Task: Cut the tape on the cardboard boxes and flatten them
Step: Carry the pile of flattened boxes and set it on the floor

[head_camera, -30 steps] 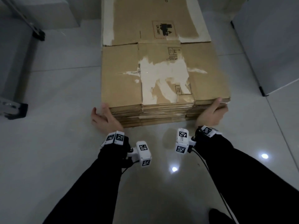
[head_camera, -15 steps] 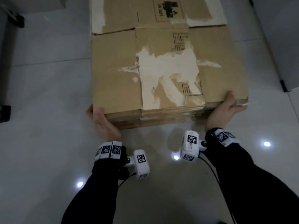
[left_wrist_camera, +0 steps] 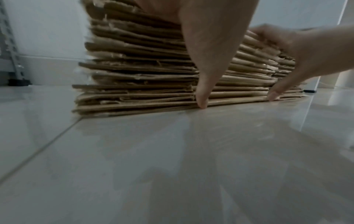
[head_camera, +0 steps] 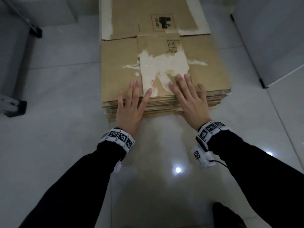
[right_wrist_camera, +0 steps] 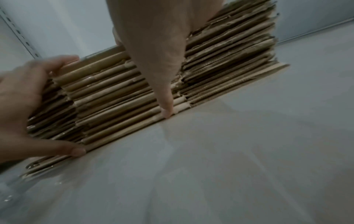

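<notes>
A thick stack of flattened cardboard boxes lies on the tiled floor; its top sheet has a torn white patch. My left hand and right hand lie palm-down, side by side on the near edge of the stack, fingers straight and spread. In the left wrist view my left thumb runs down the stack's layered front edge to the floor. The right wrist view shows my right thumb doing the same against the stack. Neither hand holds anything.
A metal rack's feet stand at the left, with a slanted leg ending in a black foot further back. A white cabinet stands at the right. A dark shoe shows at the bottom, on glossy floor tiles.
Both hands let go of the stack's near corners and moved inward onto its top, now lying flat near the middle of the near edge.
</notes>
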